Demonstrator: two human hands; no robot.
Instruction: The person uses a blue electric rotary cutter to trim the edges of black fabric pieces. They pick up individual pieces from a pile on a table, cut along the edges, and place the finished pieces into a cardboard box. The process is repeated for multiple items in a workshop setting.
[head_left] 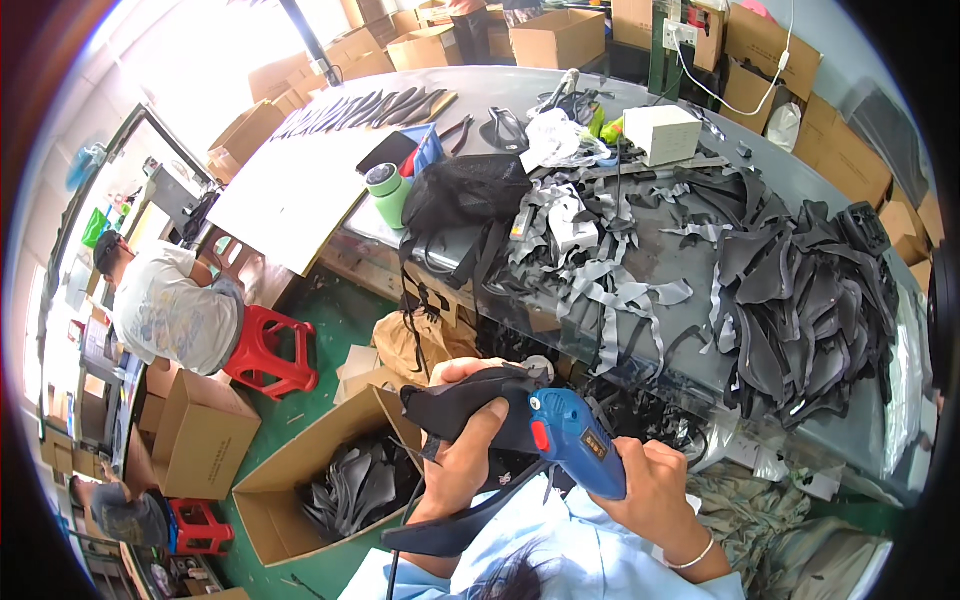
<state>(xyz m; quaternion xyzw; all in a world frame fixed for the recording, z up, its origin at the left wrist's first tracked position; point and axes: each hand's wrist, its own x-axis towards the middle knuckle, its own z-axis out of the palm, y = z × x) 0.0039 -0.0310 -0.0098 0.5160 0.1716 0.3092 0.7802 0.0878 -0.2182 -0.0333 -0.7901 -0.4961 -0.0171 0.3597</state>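
Note:
My right hand [652, 497] is wrapped round the body of a blue handheld power tool [578, 447] with a red button on its side. A black, curved piece of sheet material [472, 397], padded-looking, is gripped in my left hand [462, 472]. The tool's front end meets the right side of this piece; the exact contact is hidden. A dark strip [455, 535] hangs below my left wrist. Beside my left arm stands an open carton [262, 505] with several dark cut pieces [358, 487] inside.
Ahead, a grey table [665, 250] carries a heap of dark pieces [800, 300], grey offcut strips [610, 290], a black bag [465, 190], a green bottle [387, 200] and a white box [662, 135]. At left, a person [180, 305] sits on a red stool [275, 350].

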